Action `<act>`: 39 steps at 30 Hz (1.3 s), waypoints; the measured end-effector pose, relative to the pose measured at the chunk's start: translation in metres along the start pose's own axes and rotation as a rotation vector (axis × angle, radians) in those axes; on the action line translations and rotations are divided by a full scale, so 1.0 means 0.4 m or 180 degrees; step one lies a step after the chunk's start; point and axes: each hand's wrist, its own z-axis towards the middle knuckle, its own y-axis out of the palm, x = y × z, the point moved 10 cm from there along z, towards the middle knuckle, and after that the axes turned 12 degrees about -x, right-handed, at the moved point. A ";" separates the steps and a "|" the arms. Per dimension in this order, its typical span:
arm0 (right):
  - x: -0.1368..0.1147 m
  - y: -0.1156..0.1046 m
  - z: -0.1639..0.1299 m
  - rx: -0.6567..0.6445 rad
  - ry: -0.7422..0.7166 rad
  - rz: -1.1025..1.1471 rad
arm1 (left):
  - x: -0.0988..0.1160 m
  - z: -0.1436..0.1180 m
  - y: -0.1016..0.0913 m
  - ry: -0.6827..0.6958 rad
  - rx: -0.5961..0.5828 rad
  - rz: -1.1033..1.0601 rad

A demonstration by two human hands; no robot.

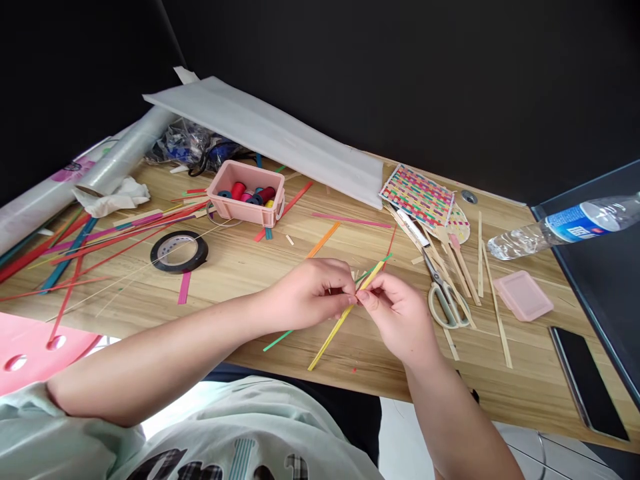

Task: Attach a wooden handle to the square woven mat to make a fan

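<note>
Hands meet in the middle of the wooden table (240,267). Left hand (310,293) & right hand (400,317) both pinch thin colored strips, fingertips nearly touching. Grip is tight & narrow on both sides. Yellow strip (327,343) runs from the pinch down toward 7 o'clock & pokes out a bit up toward 1 o'clock. Green strip (277,341) lies just beside it, going the same way but flatter; can't tell which hand holds which strip.

Scissors (445,300) lie just beside the right hand at 3 o'clock, on top of plain wood sticks. Woven mat (417,195) w/ many colors sits at 1 o'clock, well apart. Pink box (247,193) w/ thread spools sits at 11 o'clock. Black tape roll (179,251) lies at 9 o'clock, near a pile of long colored strips (100,240). Pink lid (523,295) lies at 3 o'clock past the scissors, & a water bottle (565,225) lies on its side above it. Phone (587,383) lies flat at 4 o'clock near the table edge.
</note>
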 end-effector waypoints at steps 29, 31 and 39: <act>0.059 -0.015 0.051 -0.0075 0.0201 0.0130 | -0.111 -0.038 -0.108 -0.0841 0.1373 -0.0117; 0.056 0.025 0.050 -0.0211 0.0170 0.0603 | -0.116 -0.039 -0.111 -0.0777 0.1465 -0.0121; 0.086 0.062 0.054 -0.0193 0.0292 0.1321 | -0.127 -0.023 -0.089 -0.0529 0.1281 -0.0755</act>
